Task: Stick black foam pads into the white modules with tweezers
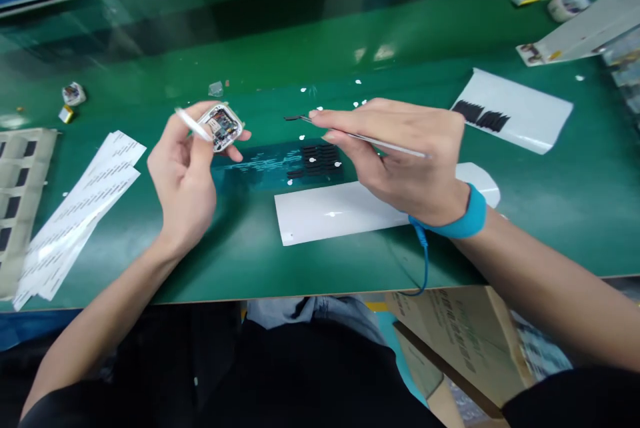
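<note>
Over the green desk (240,268), left hand (183,181) gripping the white-cased device (224,129), right hand (410,155), the nearer, pinching tweezers (385,143) in its fingers, and there, at their tips, a black strip (291,119), lengthwise toward the device!

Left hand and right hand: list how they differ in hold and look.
The left hand grips an open white device, its circuitry showing; the right hand holds metal tweezers with a thin black strip at their tip.
The right hand has a blue band at its wrist; the left has none.
Both are gloveless, above the green table.
</note>
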Demonstrator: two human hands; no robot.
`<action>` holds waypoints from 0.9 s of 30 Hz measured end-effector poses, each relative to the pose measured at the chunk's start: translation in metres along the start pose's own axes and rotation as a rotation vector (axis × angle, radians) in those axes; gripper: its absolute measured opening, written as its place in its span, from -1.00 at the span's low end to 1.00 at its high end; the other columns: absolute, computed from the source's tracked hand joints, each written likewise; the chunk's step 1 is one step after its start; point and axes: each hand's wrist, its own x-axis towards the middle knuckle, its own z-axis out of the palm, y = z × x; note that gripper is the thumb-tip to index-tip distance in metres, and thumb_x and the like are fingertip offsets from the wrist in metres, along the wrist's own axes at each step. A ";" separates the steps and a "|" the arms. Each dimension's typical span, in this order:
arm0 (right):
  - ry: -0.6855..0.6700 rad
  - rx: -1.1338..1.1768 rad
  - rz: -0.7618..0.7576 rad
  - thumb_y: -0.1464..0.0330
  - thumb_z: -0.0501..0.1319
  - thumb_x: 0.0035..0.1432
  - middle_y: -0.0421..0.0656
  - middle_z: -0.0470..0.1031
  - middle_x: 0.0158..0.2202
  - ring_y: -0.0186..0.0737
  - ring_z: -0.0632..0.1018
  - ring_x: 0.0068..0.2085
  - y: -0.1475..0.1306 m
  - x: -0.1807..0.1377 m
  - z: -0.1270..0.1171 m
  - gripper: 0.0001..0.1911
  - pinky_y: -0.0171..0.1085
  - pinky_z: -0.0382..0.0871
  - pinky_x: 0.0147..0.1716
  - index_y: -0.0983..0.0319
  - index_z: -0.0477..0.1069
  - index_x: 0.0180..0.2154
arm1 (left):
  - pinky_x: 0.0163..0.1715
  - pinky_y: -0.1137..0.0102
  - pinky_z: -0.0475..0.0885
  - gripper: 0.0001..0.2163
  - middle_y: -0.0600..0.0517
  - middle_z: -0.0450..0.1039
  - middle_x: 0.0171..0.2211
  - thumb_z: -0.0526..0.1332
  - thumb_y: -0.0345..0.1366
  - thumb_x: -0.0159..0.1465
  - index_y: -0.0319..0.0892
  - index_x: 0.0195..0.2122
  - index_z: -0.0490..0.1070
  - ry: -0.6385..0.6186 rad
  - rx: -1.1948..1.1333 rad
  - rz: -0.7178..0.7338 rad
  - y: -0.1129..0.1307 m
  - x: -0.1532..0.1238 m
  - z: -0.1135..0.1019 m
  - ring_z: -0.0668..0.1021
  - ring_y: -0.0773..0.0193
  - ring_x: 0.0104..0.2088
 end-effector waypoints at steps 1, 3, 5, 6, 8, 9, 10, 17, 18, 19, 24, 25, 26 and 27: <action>0.007 -0.003 -0.030 0.44 0.29 0.47 -0.16 0.76 -0.09 -0.25 0.72 -0.25 -0.001 0.000 0.001 -0.83 -0.22 0.63 -0.24 0.15 0.60 0.02 | -0.33 0.37 0.51 -0.88 0.00 0.66 -0.20 0.24 -0.29 0.49 -0.12 -0.17 0.57 0.033 -0.080 -0.153 0.001 0.003 0.000 0.64 0.25 -0.28; 0.012 -0.006 -0.076 0.46 0.30 0.46 -0.14 0.75 -0.04 -0.22 0.75 -0.19 -0.005 -0.001 0.000 -0.80 -0.21 0.66 -0.21 0.15 0.57 0.05 | -0.37 0.42 0.49 -0.86 -0.08 0.67 -0.22 0.21 -0.36 0.44 -0.21 -0.22 0.57 0.007 -0.190 -0.418 0.002 0.008 -0.001 0.59 0.29 -0.36; 0.002 0.002 -0.105 0.49 0.31 0.44 -0.10 0.75 -0.03 -0.19 0.77 -0.14 -0.011 -0.001 -0.004 -0.77 -0.22 0.68 -0.20 0.18 0.55 0.07 | -0.38 0.45 0.48 -0.84 -0.15 0.68 -0.21 0.21 -0.38 0.41 -0.27 -0.23 0.60 -0.042 -0.225 -0.559 0.000 0.009 -0.001 0.55 0.33 -0.39; -0.035 0.004 -0.099 0.51 0.30 0.44 -0.08 0.75 -0.02 -0.18 0.76 -0.11 -0.014 0.000 -0.007 -0.76 -0.22 0.69 -0.18 0.19 0.54 0.08 | -0.40 0.47 0.46 -0.85 -0.15 0.68 -0.21 0.24 -0.39 0.39 -0.28 -0.25 0.61 -0.060 -0.230 -0.569 -0.001 0.009 -0.001 0.53 0.35 -0.40; -0.158 0.012 -0.096 0.53 0.28 0.44 -0.03 0.72 0.05 -0.14 0.75 -0.02 -0.021 0.000 -0.013 -0.72 -0.19 0.72 -0.13 0.21 0.53 0.12 | -0.45 0.50 0.44 -0.91 -0.10 0.66 -0.23 0.33 -0.40 0.33 -0.26 -0.30 0.62 -0.083 -0.238 -0.540 -0.003 0.006 -0.001 0.49 0.39 -0.44; -0.214 0.017 -0.117 0.52 0.27 0.45 -0.01 0.70 0.08 -0.10 0.75 0.01 -0.024 0.000 -0.016 -0.71 -0.16 0.73 -0.10 0.22 0.52 0.14 | -0.45 0.51 0.45 -0.96 -0.06 0.65 -0.23 0.37 -0.40 0.30 -0.24 -0.31 0.61 -0.084 -0.249 -0.522 -0.004 0.004 0.000 0.49 0.41 -0.45; -0.255 0.019 -0.148 0.51 0.27 0.45 0.00 0.67 0.13 -0.08 0.74 0.03 -0.026 0.000 -0.019 -0.69 -0.13 0.74 -0.09 0.23 0.51 0.16 | -0.43 0.50 0.49 -0.98 -0.03 0.64 -0.24 0.40 -0.40 0.27 -0.21 -0.31 0.60 -0.078 -0.263 -0.510 -0.004 0.001 0.001 0.51 0.41 -0.44; -0.368 0.034 -0.131 0.37 0.32 0.45 -0.28 0.65 0.14 -0.15 0.75 0.03 -0.030 -0.003 -0.016 -0.76 -0.24 0.73 -0.01 -0.02 0.62 0.07 | -0.14 0.26 0.73 -0.69 0.10 0.54 -0.35 0.44 -0.39 0.17 -0.13 -0.44 0.25 -0.007 -0.310 -0.519 0.004 -0.010 0.008 0.71 0.24 -0.31; -0.366 0.038 -0.119 0.36 0.32 0.45 -0.28 0.64 0.14 -0.15 0.75 0.03 -0.031 -0.003 -0.014 -0.76 -0.25 0.72 0.00 -0.03 0.63 0.07 | -0.14 0.25 0.74 -0.70 0.10 0.54 -0.34 0.44 -0.39 0.16 -0.13 -0.43 0.25 -0.008 -0.307 -0.530 0.005 -0.011 0.008 0.71 0.24 -0.31; -0.361 0.037 -0.116 0.35 0.32 0.45 -0.29 0.64 0.14 -0.16 0.75 0.03 -0.031 -0.003 -0.014 -0.77 -0.26 0.72 -0.01 -0.03 0.63 0.07 | -0.14 0.25 0.74 -0.70 0.10 0.54 -0.33 0.44 -0.38 0.16 -0.14 -0.43 0.26 -0.012 -0.303 -0.537 0.006 -0.011 0.009 0.70 0.24 -0.31; -0.326 -0.002 -0.188 0.35 0.32 0.46 -0.30 0.64 0.14 -0.20 0.76 0.01 -0.031 -0.006 -0.011 -0.77 -0.30 0.71 -0.05 -0.03 0.63 0.07 | -0.18 0.26 0.74 -0.77 0.09 0.53 -0.33 0.43 -0.39 0.15 -0.15 -0.40 0.34 -0.031 -0.299 -0.524 0.010 -0.014 0.010 0.68 0.25 -0.29; -0.324 -0.007 -0.203 0.35 0.31 0.46 -0.29 0.64 0.14 -0.20 0.76 0.00 -0.031 -0.006 -0.011 -0.77 -0.30 0.71 -0.06 -0.02 0.63 0.07 | -0.18 0.27 0.74 -0.78 0.10 0.52 -0.34 0.42 -0.40 0.15 -0.16 -0.40 0.35 -0.031 -0.303 -0.520 0.011 -0.014 0.010 0.67 0.25 -0.29; -0.335 -0.011 -0.209 0.35 0.31 0.46 -0.29 0.65 0.14 -0.19 0.76 -0.01 -0.030 -0.006 -0.011 -0.76 -0.30 0.71 -0.08 -0.02 0.63 0.07 | -0.18 0.27 0.74 -0.79 0.10 0.50 -0.36 0.42 -0.41 0.15 -0.16 -0.41 0.35 -0.031 -0.303 -0.513 0.011 -0.015 0.010 0.67 0.25 -0.29; -0.354 -0.015 -0.206 0.35 0.31 0.46 -0.29 0.65 0.13 -0.19 0.76 -0.01 -0.031 -0.005 -0.011 -0.76 -0.30 0.71 -0.10 -0.03 0.63 0.07 | -0.18 0.26 0.74 -0.79 0.11 0.48 -0.37 0.42 -0.41 0.15 -0.16 -0.41 0.35 -0.031 -0.299 -0.506 0.011 -0.015 0.010 0.66 0.25 -0.29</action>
